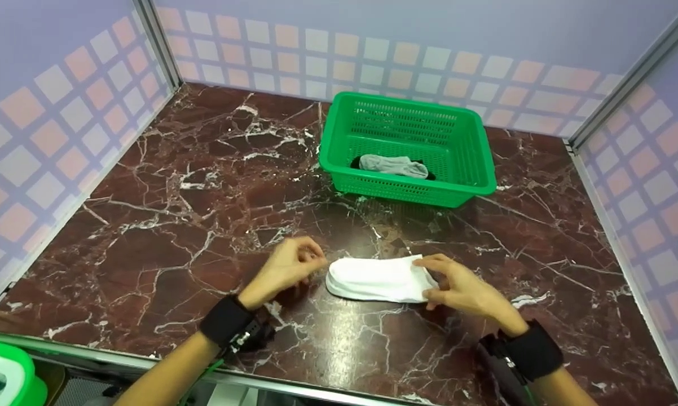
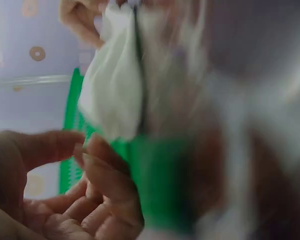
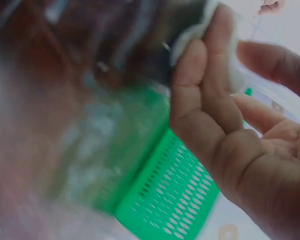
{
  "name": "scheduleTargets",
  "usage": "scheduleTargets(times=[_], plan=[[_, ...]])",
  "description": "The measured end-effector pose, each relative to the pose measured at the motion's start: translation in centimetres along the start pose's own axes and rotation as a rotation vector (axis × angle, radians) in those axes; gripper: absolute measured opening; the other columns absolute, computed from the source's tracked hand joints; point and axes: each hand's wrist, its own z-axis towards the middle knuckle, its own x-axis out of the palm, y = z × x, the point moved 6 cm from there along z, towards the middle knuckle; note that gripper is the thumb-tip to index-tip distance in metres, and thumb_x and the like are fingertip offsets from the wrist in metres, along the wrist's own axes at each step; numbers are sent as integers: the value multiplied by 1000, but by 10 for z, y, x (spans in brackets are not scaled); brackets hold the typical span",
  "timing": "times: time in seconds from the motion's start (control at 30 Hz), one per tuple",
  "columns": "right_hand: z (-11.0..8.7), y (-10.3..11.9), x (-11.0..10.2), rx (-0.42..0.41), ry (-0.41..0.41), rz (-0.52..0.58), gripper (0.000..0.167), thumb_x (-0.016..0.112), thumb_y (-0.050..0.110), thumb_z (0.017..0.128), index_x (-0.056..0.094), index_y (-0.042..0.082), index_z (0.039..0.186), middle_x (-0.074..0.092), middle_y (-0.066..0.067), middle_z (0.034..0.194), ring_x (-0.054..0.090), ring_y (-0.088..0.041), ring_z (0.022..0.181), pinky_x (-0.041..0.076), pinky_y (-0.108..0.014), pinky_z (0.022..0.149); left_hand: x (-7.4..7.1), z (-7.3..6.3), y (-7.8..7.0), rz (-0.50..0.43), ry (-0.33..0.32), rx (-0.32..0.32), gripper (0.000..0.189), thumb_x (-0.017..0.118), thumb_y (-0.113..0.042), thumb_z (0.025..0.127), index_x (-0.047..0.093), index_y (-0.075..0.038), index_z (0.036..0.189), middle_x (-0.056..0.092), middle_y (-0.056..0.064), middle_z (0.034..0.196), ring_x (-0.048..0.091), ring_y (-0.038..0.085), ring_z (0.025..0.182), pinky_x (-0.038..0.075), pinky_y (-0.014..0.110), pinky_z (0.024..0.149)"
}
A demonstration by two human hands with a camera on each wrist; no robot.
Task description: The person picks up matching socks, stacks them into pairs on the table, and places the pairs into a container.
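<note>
A white sock (image 1: 375, 279) lies flat on the marbled table, its rounded end toward my left hand and its cuff toward my right. My right hand (image 1: 463, 287) grips the cuff, with the thumb and fingers spread across its edge. Just beyond the rounded end is my left hand (image 1: 291, 262), its fingers loosely curled and holding nothing. In the left wrist view, the thumb and forefinger of that hand come close together in front of the sock (image 2: 112, 80). Part of the cuff (image 3: 232, 65) shows between the fingers in the right wrist view.
Behind the sock stands a green perforated basket (image 1: 409, 192) holding a grey sock (image 1: 392, 165) and something black beneath it. Tile-patterned panels (image 1: 316, 56) wall in the back and sides. Below the front left edge is a green and white container (image 1: 12, 366).
</note>
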Motion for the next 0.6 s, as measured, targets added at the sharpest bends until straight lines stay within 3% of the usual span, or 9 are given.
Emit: scheduleTargets(times=[0.1, 0.17, 0.33, 0.47, 0.6], plan=[[-9, 8, -12, -12, -49, -108, 55, 69, 4, 88, 46, -6, 137, 43, -27, 129, 65, -26, 66, 55, -36, 56, -13, 2, -19, 97, -40, 150, 11, 70, -8, 85, 67, -4, 95, 67, 7, 79, 61, 23, 64, 51, 29, 54], [-10, 14, -19, -32, -88, -191, 50, 70, 8, 88, 51, -4, 132, 49, -25, 125, 64, -21, 65, 53, -32, 54, -13, 1, -30, 150, -32, 245, 11, 69, -6, 85, 68, -3, 95, 67, 6, 83, 62, 22, 70, 52, 28, 60], [3, 21, -14, -114, -181, -356, 23, 73, 5, 84, 67, -2, 104, 64, -12, 98, 59, -14, 69, 50, -27, 60, 18, -2, -46, 369, 34, 389, 10, 71, -8, 84, 71, -6, 94, 67, 3, 88, 60, 16, 76, 51, 28, 68], [15, 19, -2, -160, -222, -459, 13, 75, 0, 78, 68, 3, 88, 62, -3, 80, 58, -16, 67, 50, -29, 61, 40, -6, -55, 618, -7, 506, 7, 73, -6, 81, 72, -10, 86, 66, 3, 84, 56, 19, 75, 49, 31, 64], [20, 11, 1, -139, -229, -515, 14, 76, 0, 75, 68, 6, 86, 61, -2, 76, 58, -18, 67, 47, -28, 60, 51, -3, -57, 768, -4, 527, 9, 73, -1, 77, 73, -10, 80, 67, 4, 80, 57, 23, 71, 50, 36, 59]])
